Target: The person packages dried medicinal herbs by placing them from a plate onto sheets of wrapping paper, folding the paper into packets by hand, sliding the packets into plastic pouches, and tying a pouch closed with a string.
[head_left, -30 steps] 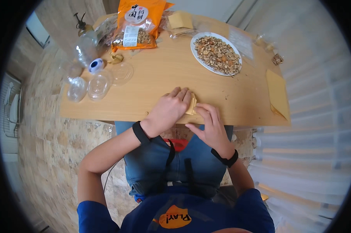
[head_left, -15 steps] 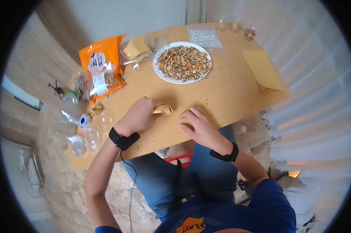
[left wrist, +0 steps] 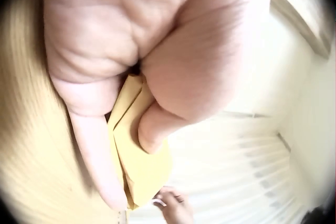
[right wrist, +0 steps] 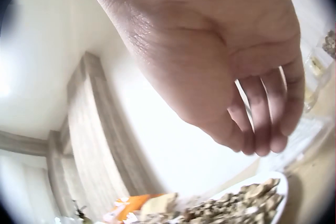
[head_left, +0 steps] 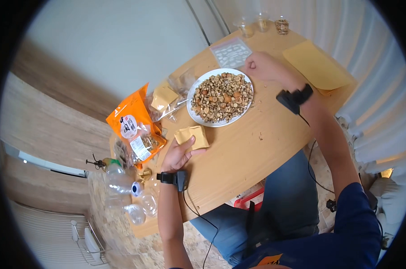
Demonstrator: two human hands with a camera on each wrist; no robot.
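Note:
My left hand [head_left: 177,157] grips a folded yellow paper packet [head_left: 199,140], its thumb on top, over the table left of centre. In the left wrist view the packet [left wrist: 149,169] shows layered folds between the thumb and the fingers of the left hand [left wrist: 142,40]. The right hand [head_left: 266,68] is at the upper right edge of a white plate [head_left: 215,125] heaped with dried brown slices [head_left: 221,99]. In the right wrist view the right hand [right wrist: 226,50] has loosely bent fingers and holds nothing, above the slices [right wrist: 236,205].
An orange bag [head_left: 130,121], a clear bag with yellow paper [head_left: 164,97], and bottles and lids [head_left: 136,214] lie at the left. Behind the plate is a patterned plastic sheet [head_left: 232,53]. Small cups [head_left: 282,26] stand at the far corner, large yellow paper [head_left: 317,65] at the right.
The hands have parted: the left moved with the packet toward the orange bag, the right reached across to the plate's far right side. The head view has turned.

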